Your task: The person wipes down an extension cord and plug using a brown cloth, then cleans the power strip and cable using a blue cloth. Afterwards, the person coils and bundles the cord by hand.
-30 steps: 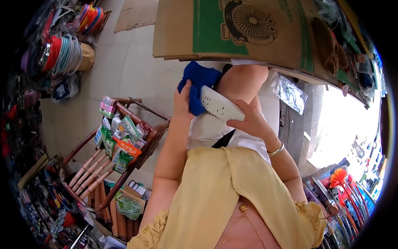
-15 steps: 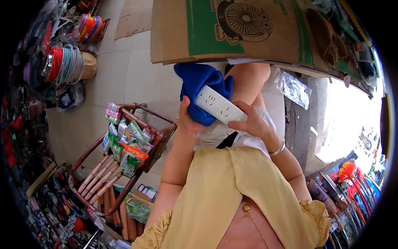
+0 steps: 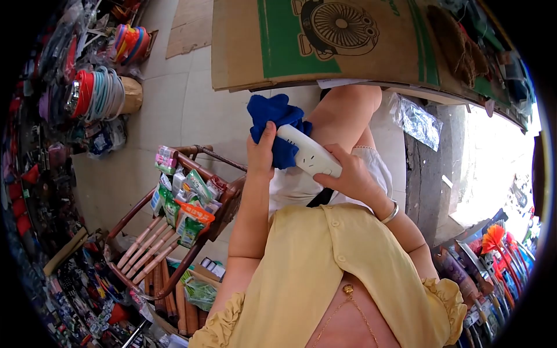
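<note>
A white power strip (image 3: 311, 157) with slotted sockets is held at a slant above my lap. My right hand (image 3: 355, 177) grips its lower right end, thumb on top near the edge. My left hand (image 3: 262, 149) is closed on a blue cloth (image 3: 277, 119), its thumb pressing the cloth by the strip's upper left end. Bunched folds of the cloth lie against that end and stick up past my fingers. Whether the cloth wraps under the strip is hidden.
A cardboard box with a fan picture (image 3: 342, 35) stands ahead on a table. To the left, a bamboo chair (image 3: 168, 290) holds several packets (image 3: 188, 200). Rolls of hose (image 3: 103, 93) and crowded goods line the left side; brushes (image 3: 493, 240) stand at the right.
The power strip has tilted, with its socket face turned partly away. My left hand and the blue cloth have shifted to its upper left end, and the cloth is bunched differently.
</note>
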Demonstrator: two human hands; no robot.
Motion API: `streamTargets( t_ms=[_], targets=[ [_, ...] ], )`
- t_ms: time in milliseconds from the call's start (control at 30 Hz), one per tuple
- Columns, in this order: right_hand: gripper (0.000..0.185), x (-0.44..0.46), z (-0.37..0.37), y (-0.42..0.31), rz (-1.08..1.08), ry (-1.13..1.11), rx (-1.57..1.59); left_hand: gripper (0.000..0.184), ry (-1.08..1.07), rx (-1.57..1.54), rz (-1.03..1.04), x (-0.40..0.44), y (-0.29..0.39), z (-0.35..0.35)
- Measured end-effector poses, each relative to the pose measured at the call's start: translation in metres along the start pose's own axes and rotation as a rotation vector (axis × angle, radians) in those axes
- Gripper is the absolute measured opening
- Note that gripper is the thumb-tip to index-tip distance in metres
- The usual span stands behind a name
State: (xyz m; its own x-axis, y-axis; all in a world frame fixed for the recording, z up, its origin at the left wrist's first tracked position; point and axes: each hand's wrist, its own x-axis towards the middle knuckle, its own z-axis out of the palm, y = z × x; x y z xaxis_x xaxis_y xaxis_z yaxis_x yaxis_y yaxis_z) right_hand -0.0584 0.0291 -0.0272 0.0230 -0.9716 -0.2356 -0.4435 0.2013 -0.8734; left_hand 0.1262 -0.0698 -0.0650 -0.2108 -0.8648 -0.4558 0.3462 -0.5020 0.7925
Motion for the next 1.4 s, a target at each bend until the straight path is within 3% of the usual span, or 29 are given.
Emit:
streamTargets(
  t_ms=[33,200,333,400,433,467,533,567,667,800,867,1000,1067,1100,1200,1267,1300,1333,1400],
  targets=[
    [0.051,0.0,-0.001,0.002,-0.018,0.006,0.044,0.043,-0.001,0.002,0.001,0.0,0.003,0.0],
    [0.051,0.002,-0.011,0.002,0.053,-0.083,0.149,0.054,-0.242,-0.685,-0.084,-0.009,0.027,-0.014],
    [0.051,0.002,-0.012,0.002,0.059,-0.11,0.128,0.047,-0.239,-0.673,0.039,-0.011,0.016,-0.03],
    [0.051,0.002,-0.012,0.001,0.05,-0.11,0.107,0.043,-0.273,-0.505,-0.155,-0.016,0.001,-0.039],
    [0.051,0.002,-0.012,0.0,0.042,-0.107,0.086,0.044,-0.32,-0.3,-0.029,-0.022,-0.005,-0.031],
    [0.051,0.001,-0.012,-0.001,0.043,-0.107,0.086,0.044,-0.32,-0.3,-0.031,-0.022,-0.006,-0.025],
    [0.051,-0.001,-0.011,-0.004,0.006,-0.101,0.019,0.04,-0.197,0.04,0.029,-0.018,-0.006,-0.014],
    [0.051,-0.001,-0.012,-0.005,0.006,-0.1,0.019,0.027,-0.173,0.114,0.07,-0.02,-0.004,-0.009],
    [0.051,-0.004,-0.012,-0.01,-0.008,-0.07,-0.059,0.017,-0.097,0.164,0.105,-0.013,-0.009,-0.005],
    [0.051,-0.006,-0.011,-0.012,0.045,-0.098,-0.073,0.017,-0.075,0.217,0.029,-0.001,-0.01,-0.01],
    [0.051,-0.006,-0.014,-0.011,0.059,-0.103,-0.061,0.02,-0.17,0.123,-0.054,0.002,-0.009,-0.015],
    [0.052,-0.002,-0.018,-0.005,0.102,-0.153,0.151,0.023,-0.184,0.077,-0.089,-0.016,0.003,-0.007],
    [0.052,-0.002,-0.018,-0.005,0.086,-0.151,0.193,0.024,-0.211,0.355,0.137,-0.018,-0.003,-0.007],
    [0.052,-0.002,-0.017,-0.01,0.1,-0.158,0.134,0.024,-0.206,0.354,0.14,-0.016,-0.007,-0.007],
    [0.053,-0.002,-0.017,-0.016,0.113,-0.177,0.072,0.03,-0.109,0.238,0.125,-0.006,-0.01,-0.004],
    [0.053,-0.002,-0.018,-0.017,0.113,-0.183,0.071,0.036,-0.113,-0.278,-0.114,-0.002,-0.004,0.0],
    [0.054,-0.002,-0.019,-0.018,0.137,-0.203,0.082,0.041,-0.08,-0.29,-0.168,0.0,-0.005,-0.005],
    [0.056,-0.001,-0.02,-0.019,0.16,-0.22,0.094,0.041,-0.082,-0.29,-0.168,0.002,-0.007,-0.008],
    [0.056,0.0,-0.019,-0.009,0.134,-0.197,0.13,0.04,-0.085,-0.795,-0.107,0.002,-0.011,-0.013]
  ],
)
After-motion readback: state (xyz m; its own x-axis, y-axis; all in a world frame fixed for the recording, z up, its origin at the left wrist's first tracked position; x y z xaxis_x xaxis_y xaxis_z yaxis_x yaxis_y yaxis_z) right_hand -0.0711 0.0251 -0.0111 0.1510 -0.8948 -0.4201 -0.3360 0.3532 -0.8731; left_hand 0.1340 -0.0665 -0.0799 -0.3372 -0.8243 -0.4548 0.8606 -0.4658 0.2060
